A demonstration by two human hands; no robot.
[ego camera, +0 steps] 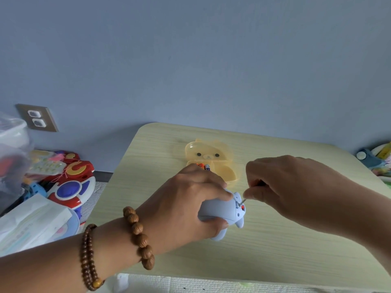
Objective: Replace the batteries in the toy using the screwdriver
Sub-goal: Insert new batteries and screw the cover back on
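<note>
The step in hand looks like work on the screw of the battery cover: the right hand (281, 182) has its fingers (252, 194) pinched around the screwdriver (243, 201), whose thin metal shaft slants down and left so that its tip meets the underside of the toy (222, 210). The left hand (186, 206) is wrapped around the toy's body, fingers clenched over the top and thumb beneath, steadying it just above or on the pale wood-grain worktop (275, 250), near the middle and toward the near edge. Whether the screw is being loosened or tightened cannot be told. The next move probably calls for keeping the tip seated while twisting, with the left hand holding firm so the toy does not roll. The toy is a small, rounded, pale blue plastic figure with stubby feet, turned so its base faces right; a spot of red shows near the screwdriver tip. Just beyond the hands lies an open yellow bear-faced case (210, 158) with batteries (204, 166) in it, partly hidden by the left hand.
</note>
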